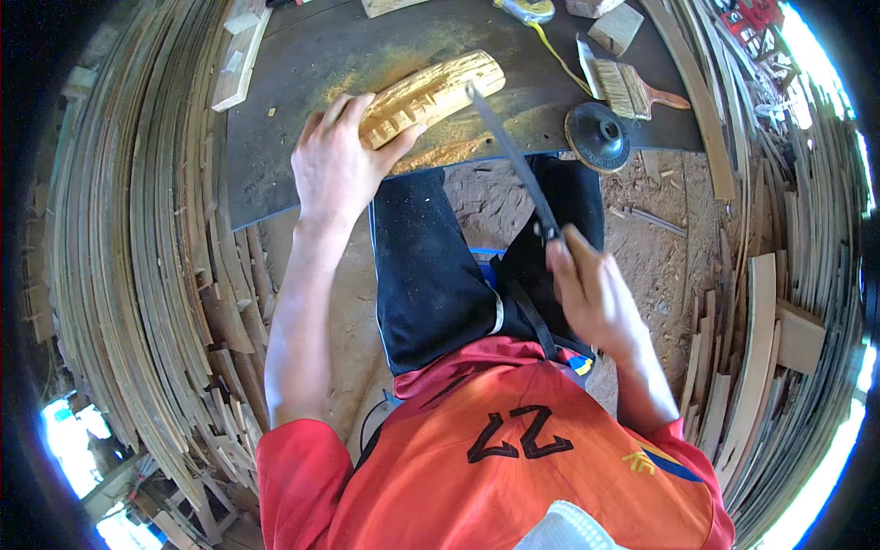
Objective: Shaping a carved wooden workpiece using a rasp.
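Note:
My left hand point(341, 151) is closed around the left end of a yellow-brown piece of wood point(435, 92), which lies slanted on the dark tabletop. Carved notches run along the wood's near face. In my right hand point(591, 284) is the handle of a long, narrow grey file point(513, 156). The file points up and left, and its tip overlaps the wood's right part; whether they touch I cannot tell. Yellow wood dust point(445, 154) lies along the table edge below the wood.
On the dark table point(275, 183) lie a paintbrush point(632, 90), a round black disc point(597, 137), a yellow tape measure point(527, 11) with its tape pulled out, and pale wood offcuts point(616, 29). Stacks of thin wooden strips point(137, 229) rise on both sides.

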A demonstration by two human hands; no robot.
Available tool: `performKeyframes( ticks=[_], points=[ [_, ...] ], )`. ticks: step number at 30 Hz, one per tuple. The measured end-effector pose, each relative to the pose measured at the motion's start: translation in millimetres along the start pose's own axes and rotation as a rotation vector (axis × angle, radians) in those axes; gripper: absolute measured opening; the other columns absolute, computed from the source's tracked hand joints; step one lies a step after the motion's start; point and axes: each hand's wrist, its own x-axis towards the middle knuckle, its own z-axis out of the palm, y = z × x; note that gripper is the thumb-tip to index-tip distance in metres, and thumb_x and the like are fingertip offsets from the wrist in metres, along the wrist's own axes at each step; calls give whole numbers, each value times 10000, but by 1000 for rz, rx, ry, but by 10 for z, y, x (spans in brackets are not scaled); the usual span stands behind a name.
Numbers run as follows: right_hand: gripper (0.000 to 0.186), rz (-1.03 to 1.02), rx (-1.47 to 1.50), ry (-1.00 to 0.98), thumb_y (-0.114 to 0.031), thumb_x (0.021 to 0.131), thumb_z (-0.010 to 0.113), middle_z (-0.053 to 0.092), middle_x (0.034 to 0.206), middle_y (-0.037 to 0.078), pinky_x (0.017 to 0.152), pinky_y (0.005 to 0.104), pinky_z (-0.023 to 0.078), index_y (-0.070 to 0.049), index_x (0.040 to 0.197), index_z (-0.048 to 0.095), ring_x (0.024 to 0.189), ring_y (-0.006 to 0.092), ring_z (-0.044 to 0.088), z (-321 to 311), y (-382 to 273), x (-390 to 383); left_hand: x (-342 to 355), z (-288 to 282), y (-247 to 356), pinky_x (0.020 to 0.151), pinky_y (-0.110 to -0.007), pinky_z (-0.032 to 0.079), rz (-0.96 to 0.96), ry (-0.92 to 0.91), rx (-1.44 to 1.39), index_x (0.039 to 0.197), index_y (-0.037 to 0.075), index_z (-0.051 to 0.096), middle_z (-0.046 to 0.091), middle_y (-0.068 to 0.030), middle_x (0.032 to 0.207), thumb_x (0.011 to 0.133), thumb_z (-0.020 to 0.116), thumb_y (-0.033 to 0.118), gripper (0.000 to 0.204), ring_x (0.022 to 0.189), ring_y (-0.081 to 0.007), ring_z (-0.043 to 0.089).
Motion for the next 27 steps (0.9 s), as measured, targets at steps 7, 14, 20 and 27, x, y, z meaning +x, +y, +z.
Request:
performKeyframes(
  ticks=[7, 14, 20, 27],
  points=[
    [277, -430, -335, 253, -239, 1079, 542, 601, 574, 242, 518, 541, 532, 7, 950, 548, 549, 447, 649, 332, -50, 957, 7, 4, 69, 865, -454, 607, -17, 0, 17, 1195, 73, 713, 749, -124, 1096, 835, 827, 592, 642, 999, -330, 720],
    [297, -410, -301, 177, -238, 1087, 514, 593, 546, 221, 496, 534, 535, 14, 935, 554, 527, 443, 648, 394, -190, 1080, 10, -40, 90, 831, -455, 608, 36, 10, 12, 1228, 93, 702, 751, -102, 1091, 876, 816, 519, 564, 990, -291, 723],
    [280, -416, -451, 209, -228, 1084, 520, 618, 543, 187, 464, 493, 532, 12, 950, 569, 511, 386, 674, 382, -249, 1132, 140, -127, 208, 900, -451, 562, 119, -89, 179, 1130, -3, 660, 714, -171, 1067, 931, 777, 435, 496, 1041, -323, 684],
    [252, -402, -550, 156, -210, 1073, 515, 665, 586, 178, 485, 448, 556, 27, 1002, 562, 544, 354, 711, 186, -189, 1041, 124, -70, 318, 863, -485, 547, 119, -135, 79, 1110, -29, 577, 649, -205, 1039, 983, 707, 371, 440, 1017, -359, 656]
  ],
)
